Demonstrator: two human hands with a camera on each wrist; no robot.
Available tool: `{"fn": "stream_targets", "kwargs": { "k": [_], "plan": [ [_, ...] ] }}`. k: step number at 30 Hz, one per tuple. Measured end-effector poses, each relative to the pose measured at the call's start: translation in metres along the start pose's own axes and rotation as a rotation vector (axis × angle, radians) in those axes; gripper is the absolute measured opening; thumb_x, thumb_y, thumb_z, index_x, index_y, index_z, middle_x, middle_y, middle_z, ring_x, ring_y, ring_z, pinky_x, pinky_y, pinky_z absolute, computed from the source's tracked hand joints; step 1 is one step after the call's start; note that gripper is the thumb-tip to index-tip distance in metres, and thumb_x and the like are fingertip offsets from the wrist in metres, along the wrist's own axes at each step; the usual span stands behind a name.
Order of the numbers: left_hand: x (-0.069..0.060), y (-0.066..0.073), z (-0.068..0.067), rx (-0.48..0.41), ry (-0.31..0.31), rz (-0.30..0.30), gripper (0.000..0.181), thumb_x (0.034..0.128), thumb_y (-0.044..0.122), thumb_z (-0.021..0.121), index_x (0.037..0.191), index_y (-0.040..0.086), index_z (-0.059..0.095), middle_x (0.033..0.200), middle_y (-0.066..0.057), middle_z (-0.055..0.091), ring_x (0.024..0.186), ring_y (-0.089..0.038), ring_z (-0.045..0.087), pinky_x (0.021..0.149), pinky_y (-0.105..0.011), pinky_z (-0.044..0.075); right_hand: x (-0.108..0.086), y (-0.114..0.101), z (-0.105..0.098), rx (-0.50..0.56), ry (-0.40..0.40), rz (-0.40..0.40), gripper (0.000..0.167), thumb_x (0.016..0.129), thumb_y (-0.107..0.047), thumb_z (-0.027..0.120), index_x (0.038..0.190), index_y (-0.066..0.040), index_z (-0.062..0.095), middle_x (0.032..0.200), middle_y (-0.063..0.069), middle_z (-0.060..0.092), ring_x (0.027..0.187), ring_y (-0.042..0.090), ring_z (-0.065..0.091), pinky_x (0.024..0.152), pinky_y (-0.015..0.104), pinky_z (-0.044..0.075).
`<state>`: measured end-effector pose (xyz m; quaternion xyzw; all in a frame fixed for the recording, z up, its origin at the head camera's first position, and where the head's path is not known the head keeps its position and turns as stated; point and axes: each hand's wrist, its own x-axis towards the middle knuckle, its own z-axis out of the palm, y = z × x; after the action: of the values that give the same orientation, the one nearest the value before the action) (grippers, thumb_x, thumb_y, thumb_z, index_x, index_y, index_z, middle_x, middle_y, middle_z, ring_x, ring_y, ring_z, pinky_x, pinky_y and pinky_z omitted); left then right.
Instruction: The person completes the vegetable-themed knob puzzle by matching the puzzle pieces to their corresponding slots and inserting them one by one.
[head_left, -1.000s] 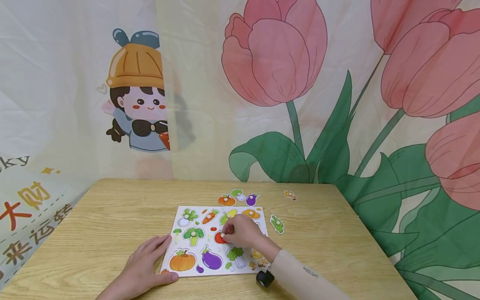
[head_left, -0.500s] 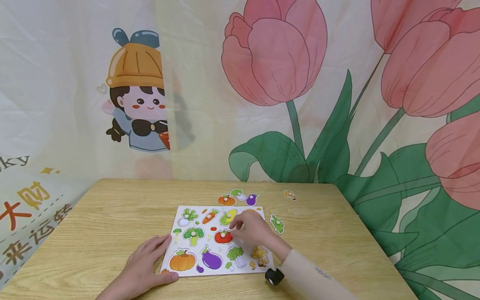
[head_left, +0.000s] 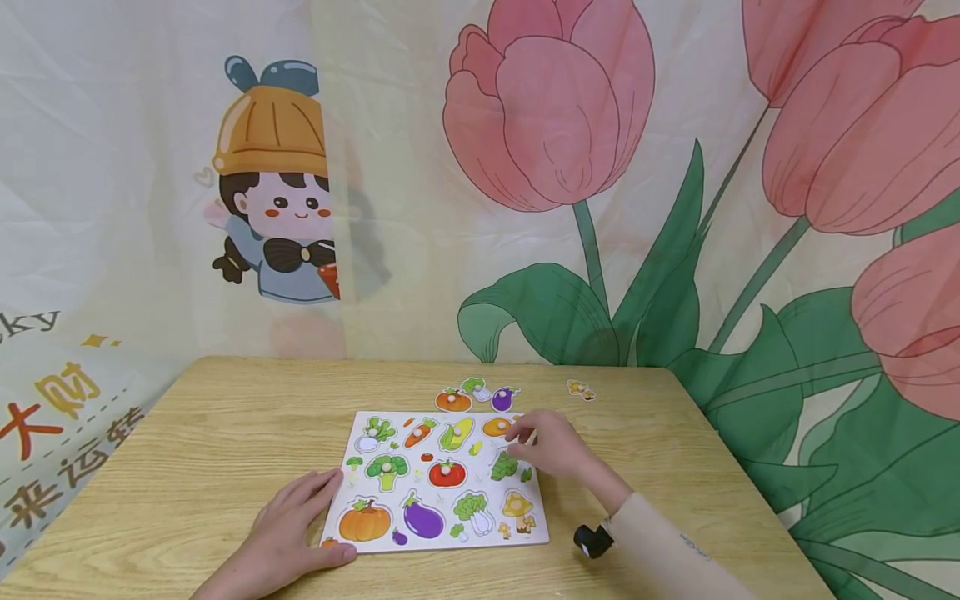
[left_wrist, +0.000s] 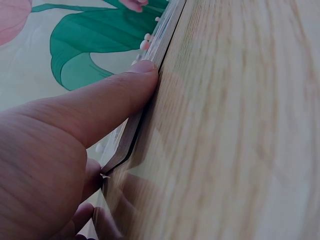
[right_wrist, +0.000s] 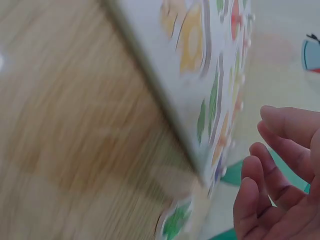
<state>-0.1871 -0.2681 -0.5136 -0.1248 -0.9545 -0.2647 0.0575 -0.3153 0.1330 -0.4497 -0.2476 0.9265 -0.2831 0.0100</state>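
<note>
The left hand (head_left: 288, 529) rests its straight thumb against the near edge of the flat white vegetable-printed board (head_left: 480, 485), other fingers along its left edge. The right hand (head_left: 558, 450), fingers loosely curved, tips slightly apart around air, hovers by the board's right side; a green white-bordered piece (right_wrist: 176, 222) lies on the light wooden table (head_left: 180, 467).

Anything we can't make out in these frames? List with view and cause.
Loose green piece: not visible in head view, apparently behind the right hand; cut off by the bottom edge in right wrist view.
Orange piece: right end covered by right fingertips, head view.
Board prints: unreadable in left wrist view, seen edge-on and partly blocked by the left hand.
Sleeve lettering: too small, head view.
</note>
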Motion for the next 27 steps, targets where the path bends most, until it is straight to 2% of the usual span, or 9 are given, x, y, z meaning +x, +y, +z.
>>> {"fn": "stream_targets", "kwargs": {
  "k": [10,19,27],
  "plan": [
    [0.0,0.001,-0.001,-0.003,-0.019,-0.006,0.11,0.0773,0.068,0.085,0.159,0.004,0.048,0.163,-0.013,0.045,0.149,-0.047,0.031,0.104,-0.081,0.033,-0.008,0.041,-0.019,-0.035,0.06,0.044,0.011,0.096,-0.014,0.08,0.106,-0.011,0.08,0.095,-0.005,0.069,0.089,0.016,0.061,0.077,0.029,0.054],
    [0.0,0.0,-0.001,-0.016,-0.004,-0.001,0.109,0.0766,0.066,0.086,0.159,0.004,0.049,0.163,-0.013,0.045,0.149,-0.047,0.031,0.105,-0.081,0.031,-0.009,0.07,-0.02,-0.011,0.048,0.067,0.01,0.094,-0.011,0.081,0.103,-0.01,0.08,0.092,-0.004,0.067,0.084,0.012,0.059,0.071,0.027,0.054],
    [0.0,0.0,-0.001,-0.025,-0.026,-0.019,0.11,0.0762,0.068,0.085,0.159,0.004,0.049,0.163,-0.013,0.045,0.15,-0.047,0.03,0.106,-0.081,0.031,-0.009,0.079,-0.02,0.012,0.029,0.095,0.008,0.094,-0.009,0.081,0.101,-0.011,0.079,0.089,-0.004,0.067,0.081,0.014,0.059,0.064,0.026,0.054]
  ]
}}
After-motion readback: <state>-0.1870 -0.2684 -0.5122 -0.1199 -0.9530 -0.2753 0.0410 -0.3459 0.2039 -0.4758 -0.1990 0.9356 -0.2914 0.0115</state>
